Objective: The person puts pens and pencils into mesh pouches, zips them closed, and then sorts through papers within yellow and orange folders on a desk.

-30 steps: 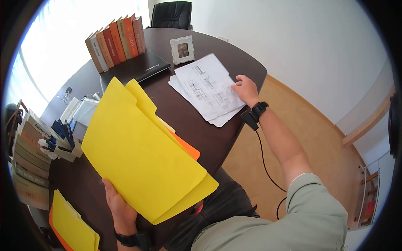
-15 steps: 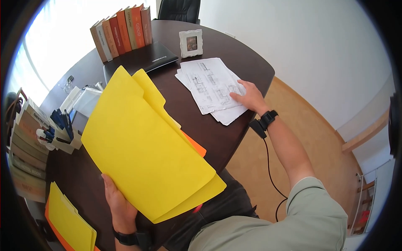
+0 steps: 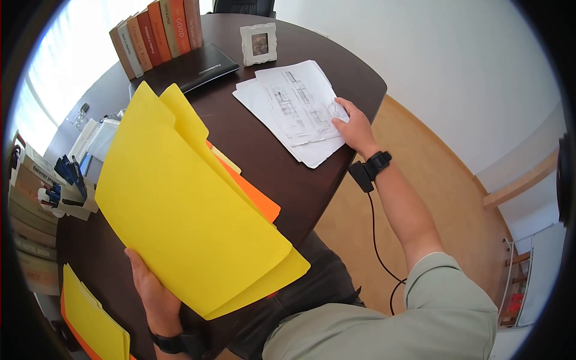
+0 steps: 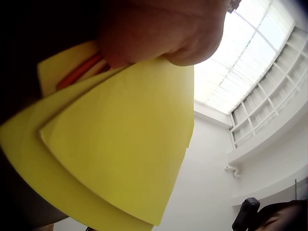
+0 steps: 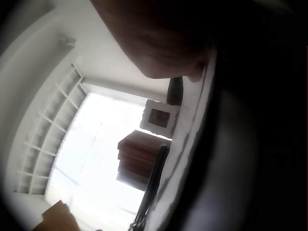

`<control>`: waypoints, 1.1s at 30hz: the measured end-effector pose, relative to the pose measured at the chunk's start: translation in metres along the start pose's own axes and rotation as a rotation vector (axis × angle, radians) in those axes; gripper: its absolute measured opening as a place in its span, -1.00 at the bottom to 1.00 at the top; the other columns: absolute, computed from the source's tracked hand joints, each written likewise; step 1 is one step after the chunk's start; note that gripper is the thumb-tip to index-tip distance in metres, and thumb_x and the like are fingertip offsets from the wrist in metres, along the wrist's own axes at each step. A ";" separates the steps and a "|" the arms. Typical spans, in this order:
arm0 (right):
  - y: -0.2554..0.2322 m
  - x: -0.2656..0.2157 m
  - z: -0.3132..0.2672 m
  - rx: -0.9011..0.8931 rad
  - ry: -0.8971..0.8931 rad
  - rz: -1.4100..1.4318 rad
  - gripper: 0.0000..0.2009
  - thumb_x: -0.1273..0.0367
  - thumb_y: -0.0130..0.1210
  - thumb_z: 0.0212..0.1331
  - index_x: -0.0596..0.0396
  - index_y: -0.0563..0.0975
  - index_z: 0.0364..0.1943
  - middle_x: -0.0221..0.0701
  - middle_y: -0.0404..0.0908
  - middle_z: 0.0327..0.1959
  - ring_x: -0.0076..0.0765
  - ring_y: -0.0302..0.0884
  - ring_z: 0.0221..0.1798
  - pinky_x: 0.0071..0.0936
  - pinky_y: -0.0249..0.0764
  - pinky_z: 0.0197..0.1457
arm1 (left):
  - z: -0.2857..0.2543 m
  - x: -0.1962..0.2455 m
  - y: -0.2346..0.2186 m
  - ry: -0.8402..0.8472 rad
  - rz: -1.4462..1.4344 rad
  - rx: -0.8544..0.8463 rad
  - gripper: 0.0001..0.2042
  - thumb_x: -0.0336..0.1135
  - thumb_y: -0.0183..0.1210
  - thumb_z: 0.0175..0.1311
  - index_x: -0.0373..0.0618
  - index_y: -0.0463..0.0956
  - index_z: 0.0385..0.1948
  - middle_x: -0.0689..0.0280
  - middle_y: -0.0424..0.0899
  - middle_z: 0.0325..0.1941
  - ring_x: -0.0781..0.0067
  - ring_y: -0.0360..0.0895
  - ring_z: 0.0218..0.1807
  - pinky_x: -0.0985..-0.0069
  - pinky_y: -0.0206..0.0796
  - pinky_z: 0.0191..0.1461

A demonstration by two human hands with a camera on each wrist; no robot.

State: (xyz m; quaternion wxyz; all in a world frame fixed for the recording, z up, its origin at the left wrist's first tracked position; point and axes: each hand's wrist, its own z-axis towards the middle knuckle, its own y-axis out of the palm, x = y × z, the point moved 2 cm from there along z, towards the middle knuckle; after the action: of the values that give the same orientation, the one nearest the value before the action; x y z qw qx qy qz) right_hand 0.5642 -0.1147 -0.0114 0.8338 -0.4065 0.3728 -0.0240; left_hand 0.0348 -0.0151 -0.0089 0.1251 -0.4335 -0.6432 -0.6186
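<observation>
My left hand (image 3: 157, 294) grips a stack of yellow file folders (image 3: 186, 198) by its lower left side, with the thumb along the edge and the other fingers hidden behind. An orange folder (image 3: 255, 195) and a cream edge show between the yellow ones. In the left wrist view the yellow folder (image 4: 120, 134) hangs below the hand, loose at its corners. At the table's right edge my right hand (image 3: 359, 129) pinches the right side of some printed drawing sheets (image 3: 294, 99), thumb on top. The right wrist view shows the sheets' edge at the fingertips, dark and blurred.
Beyond the sheets stand a white picture frame (image 3: 243, 45), a black laptop (image 3: 198, 69) and a row of books (image 3: 159, 36). To the left are a pen holder (image 3: 78, 201) and more books (image 3: 33, 216). Another yellow folder (image 3: 93, 312) lies at lower left.
My right hand has come down from the sheets' edge and taken hold of them. The top sheets have shifted a little towards me. My left hand keeps holding the folders.
</observation>
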 end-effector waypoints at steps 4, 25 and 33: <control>0.004 0.008 -0.005 0.101 0.008 0.158 -0.57 0.50 0.15 0.26 0.04 0.58 0.25 -0.13 0.68 0.18 -0.03 0.64 0.22 -0.27 0.49 0.32 | 0.002 -0.001 -0.006 -0.018 -0.032 -0.027 -0.46 0.08 -0.18 0.67 -0.13 0.34 0.41 0.22 0.53 0.41 0.22 0.51 0.37 0.32 0.38 0.44; -0.004 0.026 -0.002 0.267 0.136 0.674 -0.64 0.66 0.03 0.34 0.19 0.64 0.16 -0.36 0.72 0.10 -0.47 0.63 0.11 -0.54 0.48 0.24 | -0.003 0.005 0.009 0.054 0.026 -0.135 -0.47 0.07 -0.22 0.69 -0.13 0.31 0.41 0.21 0.54 0.36 0.25 0.56 0.29 0.29 0.47 0.36; -0.023 0.010 0.021 0.217 0.174 0.874 -0.61 0.71 -0.04 0.32 0.20 0.62 0.17 -0.32 0.71 0.09 -0.47 0.63 0.03 -0.54 0.51 0.14 | -0.004 0.006 0.005 0.066 0.015 -0.131 -0.50 0.04 -0.21 0.69 -0.11 0.30 0.40 0.23 0.55 0.32 0.27 0.57 0.27 0.29 0.50 0.33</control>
State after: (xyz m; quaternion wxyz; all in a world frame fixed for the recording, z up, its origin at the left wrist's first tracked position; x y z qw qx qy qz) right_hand 0.5908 -0.1196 0.0067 0.7692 -0.1177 0.5731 0.2571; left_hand 0.0333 -0.0164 -0.0005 0.1220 -0.4250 -0.5938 -0.6723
